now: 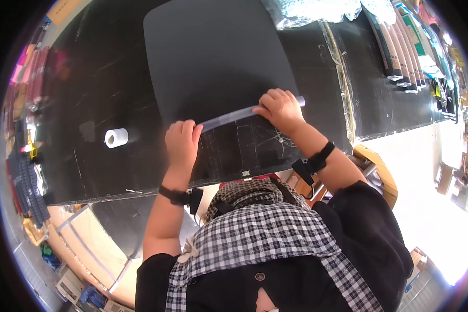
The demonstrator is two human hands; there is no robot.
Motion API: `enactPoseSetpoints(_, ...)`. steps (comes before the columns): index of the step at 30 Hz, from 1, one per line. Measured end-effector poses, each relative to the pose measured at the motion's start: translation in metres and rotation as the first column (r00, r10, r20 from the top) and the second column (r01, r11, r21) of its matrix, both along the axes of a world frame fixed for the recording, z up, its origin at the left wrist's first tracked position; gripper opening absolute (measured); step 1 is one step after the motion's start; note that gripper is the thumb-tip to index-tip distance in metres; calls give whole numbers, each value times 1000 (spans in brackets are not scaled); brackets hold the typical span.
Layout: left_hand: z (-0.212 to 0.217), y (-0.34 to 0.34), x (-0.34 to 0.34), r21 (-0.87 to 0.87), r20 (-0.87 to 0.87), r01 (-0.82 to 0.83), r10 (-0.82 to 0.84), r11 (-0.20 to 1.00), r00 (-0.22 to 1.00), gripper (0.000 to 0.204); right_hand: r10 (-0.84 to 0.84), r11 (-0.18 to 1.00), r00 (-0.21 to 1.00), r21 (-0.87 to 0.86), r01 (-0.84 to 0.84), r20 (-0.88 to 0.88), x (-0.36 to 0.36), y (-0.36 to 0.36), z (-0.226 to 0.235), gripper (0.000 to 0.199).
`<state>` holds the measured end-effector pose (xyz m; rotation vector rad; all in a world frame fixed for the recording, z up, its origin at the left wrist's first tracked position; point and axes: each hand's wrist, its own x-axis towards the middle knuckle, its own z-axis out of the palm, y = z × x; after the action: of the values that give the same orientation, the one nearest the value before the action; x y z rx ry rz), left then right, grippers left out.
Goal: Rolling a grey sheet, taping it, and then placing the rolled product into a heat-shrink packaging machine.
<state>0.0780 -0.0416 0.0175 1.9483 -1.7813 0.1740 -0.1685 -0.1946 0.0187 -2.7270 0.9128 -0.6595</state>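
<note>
From my remote view, a slim, bluish-pale roll (229,118) bows slightly across the near end of a grey sheet (218,57).
On the black worktop (99,171), left to right: a hollow white roll (117,138) toward the left edge; the left hand (183,139) gripping the glossy pale roll's left end; the matte, round-cornered sheet; the right hand (282,110) clasping near its right end; crinkled clear plastic (312,13) by the far edge.

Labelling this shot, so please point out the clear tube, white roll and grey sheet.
Clear tube (230,118), head view: its middle stretch.
White roll (120,137), head view: its curved side.
Grey sheet (218,57), head view: its flat surface.
</note>
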Motion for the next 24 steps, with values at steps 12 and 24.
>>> enactPoseSetpoints(12,3,29,-29,-62,-65,11,-15,998,998,21,-96,982,995,162,101,-38,-28,40,8,24)
enactPoseSetpoints(24,-3,26,-42,-82,-61,221,-226,972,972,29,-57,995,998,87,54,23,-20,37,1,24)
